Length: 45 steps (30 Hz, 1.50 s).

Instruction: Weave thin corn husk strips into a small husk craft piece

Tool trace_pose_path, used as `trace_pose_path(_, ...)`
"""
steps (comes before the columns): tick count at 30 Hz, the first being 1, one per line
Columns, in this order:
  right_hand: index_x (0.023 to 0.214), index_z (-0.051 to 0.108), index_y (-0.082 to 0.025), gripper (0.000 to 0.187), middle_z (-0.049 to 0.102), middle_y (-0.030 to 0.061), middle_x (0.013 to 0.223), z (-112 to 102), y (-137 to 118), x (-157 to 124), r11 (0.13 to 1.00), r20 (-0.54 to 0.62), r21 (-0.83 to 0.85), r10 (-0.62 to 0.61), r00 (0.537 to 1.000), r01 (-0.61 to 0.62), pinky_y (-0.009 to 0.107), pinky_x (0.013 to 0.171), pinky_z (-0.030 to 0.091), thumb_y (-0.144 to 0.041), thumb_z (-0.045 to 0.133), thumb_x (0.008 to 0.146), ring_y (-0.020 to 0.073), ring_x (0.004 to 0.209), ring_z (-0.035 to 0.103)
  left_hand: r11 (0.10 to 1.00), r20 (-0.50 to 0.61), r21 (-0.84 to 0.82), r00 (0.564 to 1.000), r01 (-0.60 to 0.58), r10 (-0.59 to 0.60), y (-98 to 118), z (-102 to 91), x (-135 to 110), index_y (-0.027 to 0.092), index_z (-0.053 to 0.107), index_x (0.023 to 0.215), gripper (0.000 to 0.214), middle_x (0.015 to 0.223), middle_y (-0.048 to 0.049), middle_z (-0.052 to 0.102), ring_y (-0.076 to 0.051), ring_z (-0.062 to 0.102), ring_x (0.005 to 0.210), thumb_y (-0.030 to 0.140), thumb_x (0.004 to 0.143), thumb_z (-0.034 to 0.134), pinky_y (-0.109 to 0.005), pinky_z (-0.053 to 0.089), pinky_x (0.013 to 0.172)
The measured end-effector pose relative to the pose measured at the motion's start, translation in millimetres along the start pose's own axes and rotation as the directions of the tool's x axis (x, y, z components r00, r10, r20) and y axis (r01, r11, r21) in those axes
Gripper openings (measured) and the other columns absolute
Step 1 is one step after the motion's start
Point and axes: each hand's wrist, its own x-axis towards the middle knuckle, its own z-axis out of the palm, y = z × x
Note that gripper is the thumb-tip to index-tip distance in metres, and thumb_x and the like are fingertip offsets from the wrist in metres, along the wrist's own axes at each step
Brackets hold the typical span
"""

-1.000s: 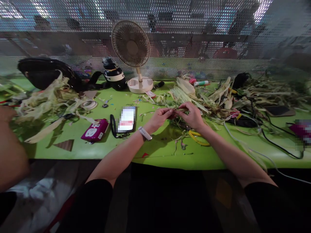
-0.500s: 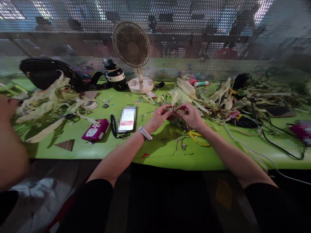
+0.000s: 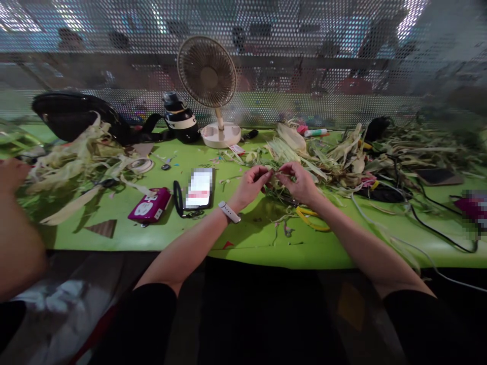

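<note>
Green stems (image 3: 280, 194) lie on the green table (image 3: 253, 238), just under the left hand (image 3: 248, 188) and right hand (image 3: 301, 184), each with thumb and fingers pinched together; what they grip is too small to tell. A perforated screen (image 3: 289, 71) rises at the far side. Far left, a dark bottle (image 3: 182, 121), contents hidden, stands between a black bag (image 3: 72, 119) and a fan (image 3: 208, 76).

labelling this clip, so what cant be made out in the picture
All in the head view:
Whatever is between the left hand and right hand: too small, partly covered by them.
Smartphone text: pixelated.
Another person's hand: cut off by the left edge.
Purple item: pixelated, cut off by the right edge.
</note>
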Motion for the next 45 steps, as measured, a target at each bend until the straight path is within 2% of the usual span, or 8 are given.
trace_pose_path(12,0.089,0.058,-0.022,0.038,0.065,0.0017,0.077,6.5,0.1,-4.0,0.998,-0.083,0.062,0.034,0.996,-0.029,0.033,0.064,0.053,-0.06,0.064,0.085,0.0157,0.065,0.06,0.994,0.047,-0.107,0.999,0.024,-0.019,-3.9,2.9,0.2,0.017,0.065,0.086,0.037,0.075,-0.0004,0.069,-0.01,0.063,0.063,0.045,0.07,0.083,-0.022,0.048,0.053)
trace_pose_path(17,0.106,0.052,-0.024,0.051,0.067,0.0042,0.089,9.1,9.1,-0.1,0.981,-0.206,0.177,0.114,0.972,-0.078,0.036,0.072,0.057,-0.068,0.062,0.083,0.018,0.076,0.066,0.98,-0.073,-0.19,0.994,0.066,-0.081,-0.3,-3.5,5.8,0.016,0.066,0.085,0.035,0.073,0.0012,0.068,-0.008,0.061,0.061,0.039,0.068,0.085,-0.022,0.049,0.058)
trace_pose_path(20,0.104,0.053,-0.023,0.057,0.069,0.0055,0.088,9.3,11.0,0.3,0.972,-0.098,0.192,0.153,0.983,-0.133,0.038,0.077,0.057,-0.075,0.057,0.082,0.0204,0.081,0.068,0.955,-0.132,-0.281,0.982,0.09,-0.132,1.4,-7.4,9.1,0.016,0.066,0.086,0.034,0.073,0.0023,0.068,-0.007,0.062,0.062,0.034,0.066,0.086,-0.021,0.049,0.059)
trace_pose_path(23,0.099,0.057,-0.021,0.056,0.067,0.0031,0.076,9.0,6.7,-2.7,0.98,0.025,0.091,0.175,0.984,-0.176,0.035,0.067,0.054,-0.075,0.058,0.081,0.0197,0.071,0.065,0.948,-0.175,-0.306,0.973,0.093,-0.152,0.9,-9.2,10.7,0.017,0.066,0.084,0.032,0.072,0.0032,0.067,-0.007,0.062,0.063,0.033,0.065,0.086,-0.02,0.049,0.059)
trace_pose_path(25,0.096,0.059,-0.021,0.047,0.065,0.0015,0.072,8.4,1.3,-5.4,0.991,0.04,-0.019,0.135,0.99,-0.135,0.033,0.064,0.051,-0.066,0.06,0.085,0.0183,0.066,0.061,0.961,-0.199,-0.263,0.97,0.081,-0.136,-0.4,-9.6,11.0,0.017,0.066,0.085,0.03,0.073,0.0028,0.067,-0.008,0.063,0.065,0.034,0.067,0.084,-0.02,0.049,0.061)
trace_pose_path(29,0.085,0.064,-0.022,0.029,0.066,0.0051,0.079,5.1,-10.9,-9.0,0.961,0.075,-0.249,-0.108,0.991,0.123,0.036,0.074,0.05,-0.046,0.053,0.096,0.0213,0.079,0.061,0.993,-0.217,-0.111,0.975,0.027,-0.051,-2.9,-10.5,10.7,0.018,0.067,0.087,0.027,0.075,0.0012,0.068,-0.01,0.064,0.068,0.037,0.072,0.08,-0.023,0.049,0.063)
trace_pose_path(36,0.088,0.063,-0.024,0.029,0.068,0.0113,0.102,-5.8,-21.0,-5.8,0.846,0.064,-0.444,-0.297,0.953,0.294,0.043,0.089,0.048,-0.043,0.044,0.101,0.0266,0.098,0.06,1.0,0.006,0.003,1.0,0.014,-0.014,-1.7,-10.5,7.5,0.017,0.075,0.086,0.026,0.075,0.0,0.068,-0.009,0.059,0.063,0.039,0.073,0.08,-0.025,0.046,0.063)
trace_pose_path(45,0.089,0.056,-0.023,0.035,0.066,0.0025,0.076,-11.9,-18.8,-2.9,0.957,0.033,-0.285,-0.052,0.998,0.059,0.031,0.064,0.043,-0.055,0.044,0.099,0.0175,0.066,0.058,0.994,0.191,-0.068,0.979,0.081,-0.067,2.7,-11.7,2.3,0.018,0.074,0.09,0.026,0.079,-0.0008,0.068,-0.01,0.058,0.07,0.034,0.071,0.082,-0.027,0.05,0.072)
